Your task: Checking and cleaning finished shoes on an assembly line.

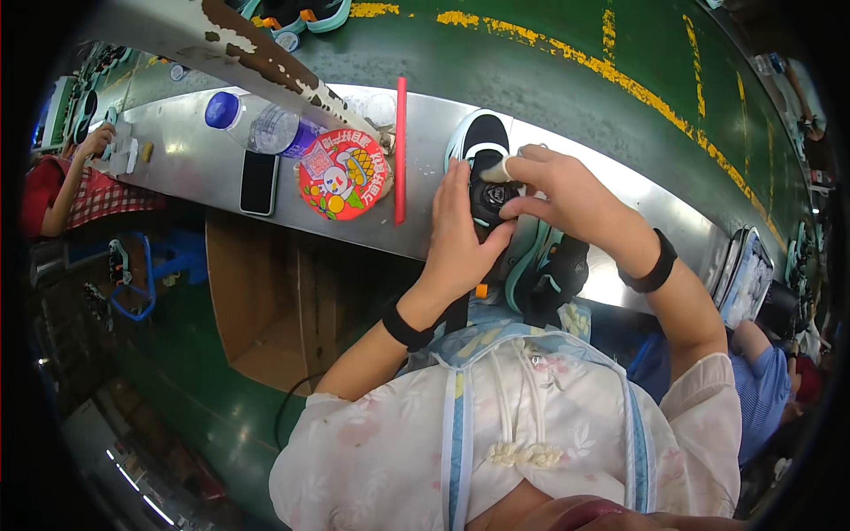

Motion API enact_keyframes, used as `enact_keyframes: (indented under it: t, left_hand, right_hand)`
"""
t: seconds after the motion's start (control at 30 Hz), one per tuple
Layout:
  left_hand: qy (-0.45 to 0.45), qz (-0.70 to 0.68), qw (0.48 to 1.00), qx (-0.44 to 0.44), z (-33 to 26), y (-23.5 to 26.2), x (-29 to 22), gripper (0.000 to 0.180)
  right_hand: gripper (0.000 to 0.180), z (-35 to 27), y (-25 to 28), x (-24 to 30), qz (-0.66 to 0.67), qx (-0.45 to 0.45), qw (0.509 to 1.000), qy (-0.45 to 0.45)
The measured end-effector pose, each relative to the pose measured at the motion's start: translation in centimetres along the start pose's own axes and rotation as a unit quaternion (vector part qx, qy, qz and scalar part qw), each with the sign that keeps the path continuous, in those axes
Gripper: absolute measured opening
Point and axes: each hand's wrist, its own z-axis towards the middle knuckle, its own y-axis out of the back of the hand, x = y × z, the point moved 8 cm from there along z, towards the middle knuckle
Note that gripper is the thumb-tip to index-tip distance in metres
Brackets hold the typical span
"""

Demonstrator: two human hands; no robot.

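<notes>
A black shoe (486, 133) with a white band and a mint-green sole edge lies on the metal bench, toe pointing away from me. My left hand (454, 221) grips it along its left side, thumb by the collar. On the right, my right hand (553, 188) bends its fingers over the lacing area and tongue. A small pale piece (498, 171) shows at its fingertips; whether it is held or wrapped round a finger is unclear. Between the hands sits a round dark emblem (497, 196) on the tongue. A second black and mint shoe (551, 270) rests at the bench's near edge, against my apron.
Left of the shoe are a red stick (400, 150), a round red printed fan (343, 175), a phone (258, 183) and a water bottle (266, 128). A chipped post (257, 62) crosses above. A cardboard box (257, 301) stands below; a co-worker's arm (75, 177) is far left.
</notes>
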Motion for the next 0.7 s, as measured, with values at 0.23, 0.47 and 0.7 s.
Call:
enact_keyframes:
  t: [0.23, 0.47, 0.7]
  left_hand:
    - [-0.019, -0.009, 0.999, -0.034, 0.2, 0.0, -0.3, 0.094]
    - [-0.022, 0.000, 1.000, -0.012, 0.4, -0.3, 0.1, 0.091]
    - [-0.035, 0.010, 0.999, -0.010, 0.3, -0.4, 0.1, 0.092]
  right_hand:
    - [0.028, 0.9, -1.3, 0.6, 0.074, 0.039, 0.996, 0.022]
    - [0.023, 0.8, -0.7, 0.8, 0.089, -0.005, 0.996, -0.023]
    - [0.026, -1.5, -1.7, 1.4, -0.066, -0.096, 0.993, -0.022]
